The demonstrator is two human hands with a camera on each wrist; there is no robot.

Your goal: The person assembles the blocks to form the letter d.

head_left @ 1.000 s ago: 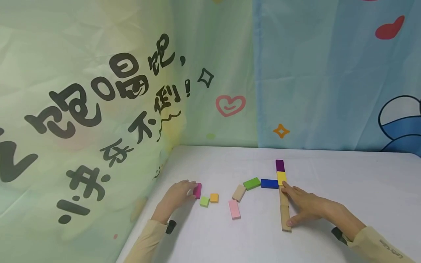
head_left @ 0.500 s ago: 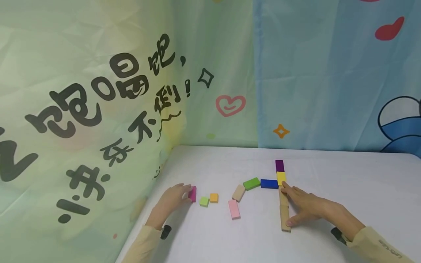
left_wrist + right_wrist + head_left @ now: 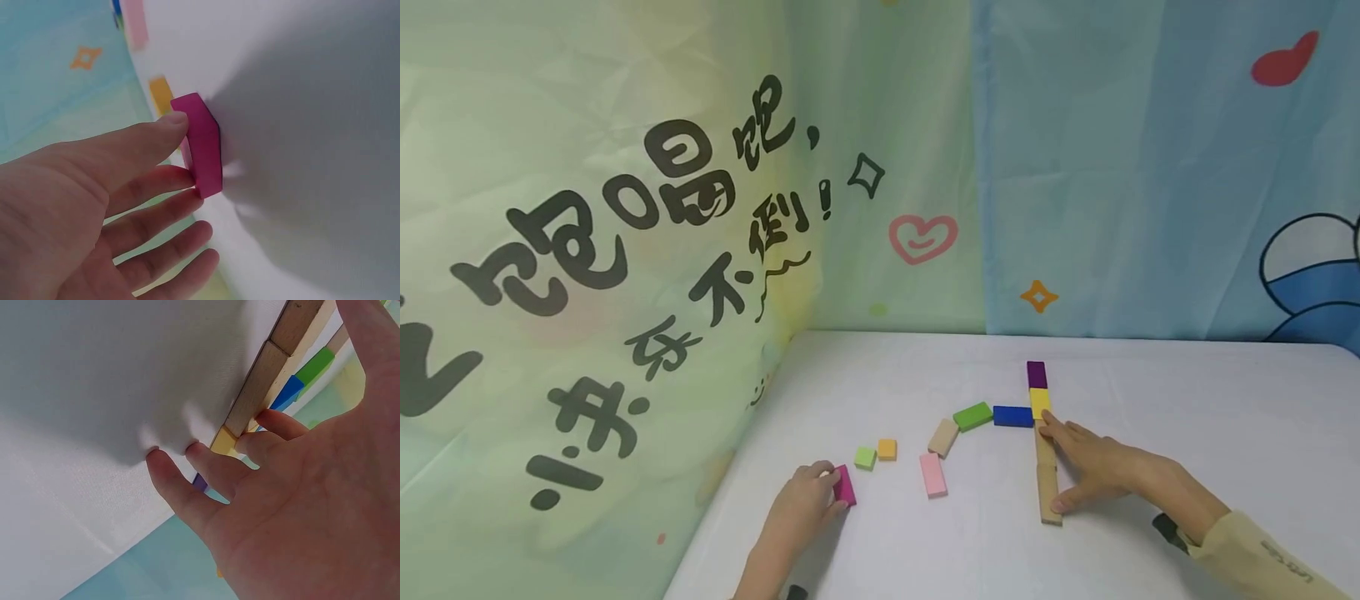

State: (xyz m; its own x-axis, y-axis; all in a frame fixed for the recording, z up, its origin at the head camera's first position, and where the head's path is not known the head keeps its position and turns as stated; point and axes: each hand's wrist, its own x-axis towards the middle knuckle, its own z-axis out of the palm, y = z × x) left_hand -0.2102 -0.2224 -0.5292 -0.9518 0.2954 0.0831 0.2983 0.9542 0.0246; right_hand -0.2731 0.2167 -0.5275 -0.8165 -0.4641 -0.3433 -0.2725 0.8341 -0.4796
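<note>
My left hand (image 3: 801, 508) pinches a magenta block (image 3: 845, 486) at the table's left side; in the left wrist view, thumb and fingertips meet the magenta block (image 3: 205, 144) at its ends. My right hand (image 3: 1101, 465) lies along a straight row of blocks, fingers extended. Its index fingertip is by the yellow block (image 3: 1039, 402), and its thumb touches a plain wooden block (image 3: 1048, 497). A second wooden block (image 3: 1045, 446) is partly covered by the fingers. At the row's far end is a purple block (image 3: 1037, 375).
A blue block (image 3: 1012, 416) meets the row from the left. A green block (image 3: 973, 416), beige block (image 3: 943, 437) and pink block (image 3: 933, 476) curve down from it. Lime cube (image 3: 865, 457) and orange cube (image 3: 887, 450) sit left of them on the white table (image 3: 1210, 408).
My left hand has drawn the magenta block toward the near side of the table, now nearer than the small cubes. The right hand stays in place on the row.
</note>
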